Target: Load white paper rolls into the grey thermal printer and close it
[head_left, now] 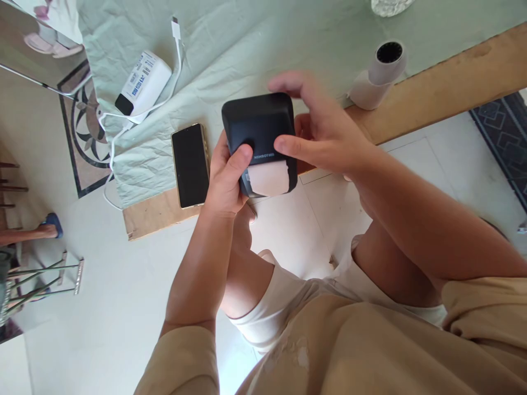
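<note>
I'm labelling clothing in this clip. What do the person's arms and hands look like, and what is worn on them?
Both hands are bare: the left hand and the right hand show no gloves, rings or watch. The forearms are uncovered. Loose tan sleeves end around the elbows, matching the tan top. No markings are visible.

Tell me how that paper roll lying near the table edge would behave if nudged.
The paper roll lies on its side on the cloth, so it would probably roll. It sits close to the wooden table edge and might drop off. With its hollow core, it looks light.
</note>
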`<state>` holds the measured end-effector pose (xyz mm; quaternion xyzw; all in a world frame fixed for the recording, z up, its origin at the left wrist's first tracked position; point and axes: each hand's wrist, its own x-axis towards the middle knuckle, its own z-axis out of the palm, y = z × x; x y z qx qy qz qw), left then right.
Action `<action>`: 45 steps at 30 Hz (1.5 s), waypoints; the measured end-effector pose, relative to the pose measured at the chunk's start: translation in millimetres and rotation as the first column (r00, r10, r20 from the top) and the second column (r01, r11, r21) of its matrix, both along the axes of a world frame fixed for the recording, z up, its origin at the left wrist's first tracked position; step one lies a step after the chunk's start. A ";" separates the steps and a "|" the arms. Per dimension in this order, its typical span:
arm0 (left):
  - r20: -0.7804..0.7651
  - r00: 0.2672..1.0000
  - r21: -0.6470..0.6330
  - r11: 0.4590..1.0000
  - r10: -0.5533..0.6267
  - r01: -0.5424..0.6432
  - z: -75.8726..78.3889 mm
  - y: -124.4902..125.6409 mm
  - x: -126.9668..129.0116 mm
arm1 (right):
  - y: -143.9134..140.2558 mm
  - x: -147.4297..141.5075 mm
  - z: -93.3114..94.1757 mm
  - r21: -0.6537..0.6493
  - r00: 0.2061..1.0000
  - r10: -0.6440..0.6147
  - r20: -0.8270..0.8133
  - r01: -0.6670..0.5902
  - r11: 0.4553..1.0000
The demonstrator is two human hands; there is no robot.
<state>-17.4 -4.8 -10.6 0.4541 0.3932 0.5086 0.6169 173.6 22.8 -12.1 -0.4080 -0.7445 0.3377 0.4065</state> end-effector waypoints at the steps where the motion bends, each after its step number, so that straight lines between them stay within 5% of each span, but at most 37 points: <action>1: -0.011 1.000 -0.002 1.000 0.006 -0.006 0.6 -0.4 0.7 | 1.1 -0.6 -1.2 -0.066 0.998 0.041 -0.042 -0.044 0.997; 8: -0.022 0.999 -0.043 0.998 -0.046 0.045 0.1 0.8 -3.0 | 3.1 2.4 5.0 -0.307 0.983 0.127 -0.132 -0.163 0.938; 17: 0.148 0.989 -0.158 0.987 -0.010 0.033 2.2 3.2 3.6 | -3.2 1.5 12.7 -0.314 0.966 0.000 -0.258 -0.084 0.946; 21: 0.108 0.994 -0.165 0.986 0.035 -0.017 0.4 4.7 4.7 | -4.3 4.5 11.7 -0.277 0.978 0.068 -0.200 -0.123 0.953; 26: 0.122 0.989 -0.154 0.986 0.082 -0.063 0.7 6.2 4.1 | -4.7 7.4 17.7 -0.001 0.999 0.021 0.049 -0.021 1.000; 30: 0.202 0.979 -0.226 0.973 -0.004 0.051 7.6 6.0 4.8 | -7.1 5.2 29.9 0.358 0.952 -0.278 0.125 0.219 0.908; 34: 0.178 0.984 -0.202 0.977 -0.029 0.065 11.6 3.6 5.0 | -8.5 -1.2 41.7 0.339 0.918 -0.396 0.009 0.370 0.865; 39: 0.083 0.996 -0.179 0.984 -0.013 0.028 10.7 0.4 5.7 | -12.4 -9.3 54.4 0.362 0.795 -0.408 0.449 0.255 0.896; 45: 0.064 0.995 -0.137 0.987 -0.071 0.079 9.1 -1.7 5.3 | -18.2 -14.9 72.3 0.088 0.567 -0.135 0.813 0.109 0.990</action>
